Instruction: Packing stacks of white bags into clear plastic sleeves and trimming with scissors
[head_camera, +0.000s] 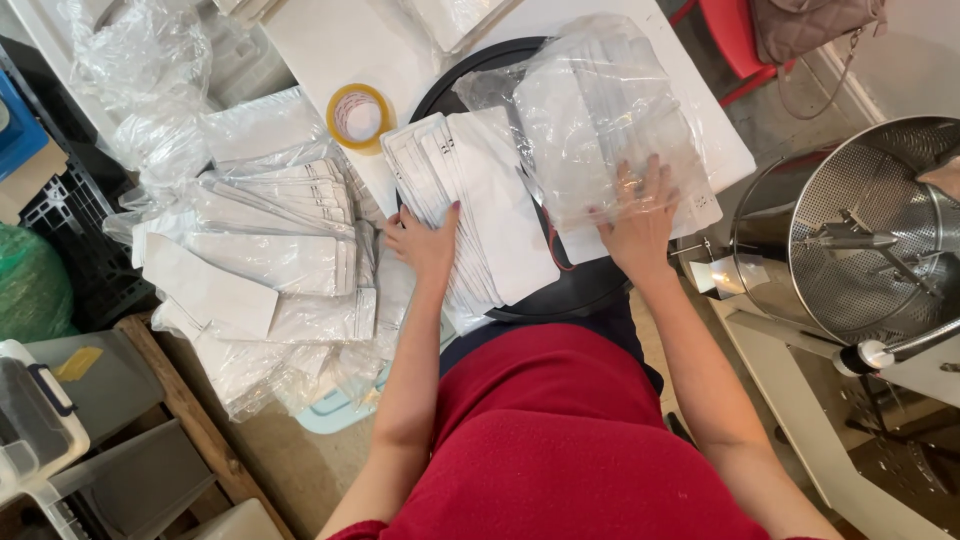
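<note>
A fanned stack of white flat pouches (480, 200) lies on a round black tray (590, 285) in front of me. My left hand (425, 243) rests on the stack's left edge, fingers spread. My right hand (640, 225) presses flat on a clear plastic bag (600, 110) holding more white pouches, at the tray's right side. Neither hand grips anything.
A roll of yellow tape (360, 117) sits on the white table (330, 40). Piles of bagged white pouches (270, 260) lie to the left. A perforated steel drum machine (870, 230) stands at the right. Grey bins (110, 470) sit at lower left, a red chair (735, 40) behind.
</note>
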